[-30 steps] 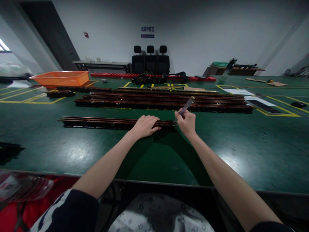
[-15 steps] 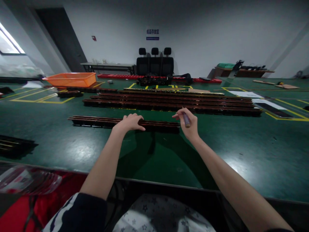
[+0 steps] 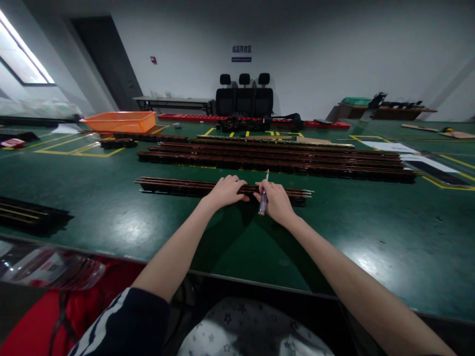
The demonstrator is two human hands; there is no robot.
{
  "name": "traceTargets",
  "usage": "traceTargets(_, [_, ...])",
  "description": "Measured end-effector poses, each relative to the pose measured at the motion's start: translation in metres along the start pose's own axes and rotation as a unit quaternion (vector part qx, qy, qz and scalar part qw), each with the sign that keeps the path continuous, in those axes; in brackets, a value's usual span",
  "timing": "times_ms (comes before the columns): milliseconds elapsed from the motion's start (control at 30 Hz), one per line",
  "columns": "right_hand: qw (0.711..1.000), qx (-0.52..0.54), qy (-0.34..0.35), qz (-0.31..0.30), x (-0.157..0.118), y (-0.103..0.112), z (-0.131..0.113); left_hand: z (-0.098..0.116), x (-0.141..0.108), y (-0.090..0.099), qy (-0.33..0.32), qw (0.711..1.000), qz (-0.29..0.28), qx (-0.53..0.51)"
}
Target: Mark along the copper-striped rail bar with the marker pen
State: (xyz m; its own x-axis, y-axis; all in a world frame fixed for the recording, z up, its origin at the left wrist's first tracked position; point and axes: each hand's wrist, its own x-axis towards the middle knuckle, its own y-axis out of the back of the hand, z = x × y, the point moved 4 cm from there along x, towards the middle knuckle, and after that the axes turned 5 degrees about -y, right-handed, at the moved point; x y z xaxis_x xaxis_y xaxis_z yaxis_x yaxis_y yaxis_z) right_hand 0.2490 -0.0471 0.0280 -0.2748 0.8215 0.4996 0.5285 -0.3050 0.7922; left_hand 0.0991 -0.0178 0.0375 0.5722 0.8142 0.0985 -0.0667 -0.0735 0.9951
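Observation:
A short bundle of dark strips with coppery edges (image 3: pixel 170 186) lies crosswise on the green table in front of me. My left hand (image 3: pixel 228 191) grips it near its middle, fingers over the far side and thumb on the near side. My right hand (image 3: pixel 276 200) is closed around a screwdriver with a clear handle (image 3: pixel 262 202), its tip pointing away from me. The fingers of that hand also touch the bundle, just right of my left hand. Beyond both hands lies a longer row of similar strips (image 3: pixel 326 165).
An orange tray (image 3: pixel 120 121) sits at the back left of the green table (image 3: pixel 122 217). More dark strips (image 3: pixel 29 215) lie at the left. A dark flat panel (image 3: pixel 438 173) and papers are at the right. A plastic bottle (image 3: pixel 55 269) is below the table edge.
The short bundle has shifted right with my left hand on it. My right hand has moved left onto the bundle, and the screwdriver in it now points more directly away from me.

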Motion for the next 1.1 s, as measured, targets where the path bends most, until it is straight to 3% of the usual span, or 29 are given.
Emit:
traceTargets(167, [0.997,-0.065,-0.021,-0.032,0.002,0.008,0.014,0.010,0.004,0.000,-0.026,0.999,0.024,-0.028])
traceTargets(267, [0.995,-0.079,-0.046,-0.044,0.003,0.017,0.025,-0.005,-0.001,0.004,0.003,0.999,0.029,-0.031])
traceTargets(433, [0.984,-0.146,-0.084,-0.052,0.002,0.028,0.040,-0.030,-0.008,0.001,0.085,0.996,-0.038,-0.014])
traceTargets(633, [0.979,-0.184,-0.086,0.002,-0.001,0.030,0.045,-0.012,-0.002,-0.001,0.035,0.999,-0.001,-0.008])
traceTargets(867, [0.992,-0.124,-0.017,-0.031,-0.002,0.017,0.029,0.006,0.003,-0.005,0.020,0.999,0.039,0.022])
traceTargets(1100, [0.984,-0.164,-0.065,-0.030,0.000,0.026,0.043,0.007,0.004,-0.003,-0.004,0.999,0.042,-0.009])
